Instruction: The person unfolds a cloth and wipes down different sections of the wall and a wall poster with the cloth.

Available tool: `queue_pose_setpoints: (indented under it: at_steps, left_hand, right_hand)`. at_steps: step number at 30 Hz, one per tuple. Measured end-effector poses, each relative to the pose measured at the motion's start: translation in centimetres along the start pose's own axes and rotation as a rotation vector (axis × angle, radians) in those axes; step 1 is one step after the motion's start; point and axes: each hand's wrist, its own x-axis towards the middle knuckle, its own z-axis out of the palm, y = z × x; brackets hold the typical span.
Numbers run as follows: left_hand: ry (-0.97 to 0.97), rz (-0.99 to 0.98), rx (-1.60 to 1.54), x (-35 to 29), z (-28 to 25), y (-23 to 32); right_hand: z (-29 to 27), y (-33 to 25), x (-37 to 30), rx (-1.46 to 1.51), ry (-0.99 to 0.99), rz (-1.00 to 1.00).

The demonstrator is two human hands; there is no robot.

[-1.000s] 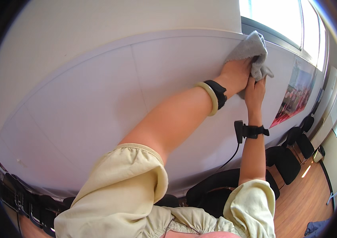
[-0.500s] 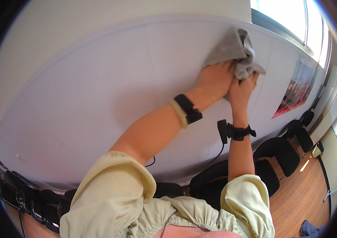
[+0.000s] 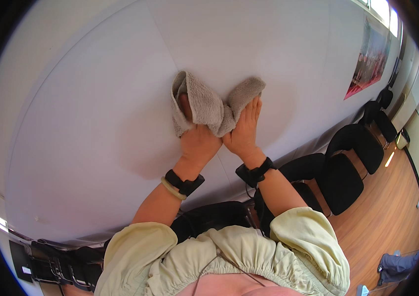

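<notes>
Mid-frame: left hand (image 3: pixel 199 144) partly under towel (image 3: pixel 205 104), can't tell grip from here; my right hand (image 3: pixel 243 134) flat, unclenched. Loosely bunched, towel could slip.

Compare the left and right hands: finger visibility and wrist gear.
Fingers: the left hand has its fingers mostly hidden by the grey cloth; the right hand has fingers showing, extended along the cloth's right end.
Wrists: left has a pale bangle beside its black strap; right has only a black strap.
Shared: both touch the cloth.
</notes>
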Motion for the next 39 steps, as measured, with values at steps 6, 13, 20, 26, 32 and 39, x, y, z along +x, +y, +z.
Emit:
queue_pose_setpoints:
  at_steps: [6, 13, 20, 26, 32, 39]
  left_hand:
    - [-0.249, 0.122, -0.057, 5.4, 1.3, 3.7]
    - [-0.086, 0.36, -0.274, 10.5, 8.3, 10.5]
    - [-0.31, 0.343, -0.371, 4.6, 11.0, 11.0]
    - [-0.462, 0.308, -0.357, -3.1, 6.5, 5.7]
    - [-0.317, 0.089, -0.077, -8.9, -0.5, -0.9]
    - [-0.356, 0.071, 0.162, -6.6, -1.0, 2.3]
  right_hand:
    - [-3.8, 4.9, 3.7, -0.103, 0.097, 0.051]
    - [-7.6, 16.1, 2.0, -0.308, 0.112, 0.325]
    - [-6.2, 17.8, -5.4, -0.316, -0.007, 0.909]
    - [-2.1, 11.0, -11.2, 0.152, 0.048, 0.78]
    - [0.5, -3.3, -4.8, 0.156, 0.095, 0.517]
    - [-0.3, -0.3, -1.2, 0.087, 0.054, 0.078]
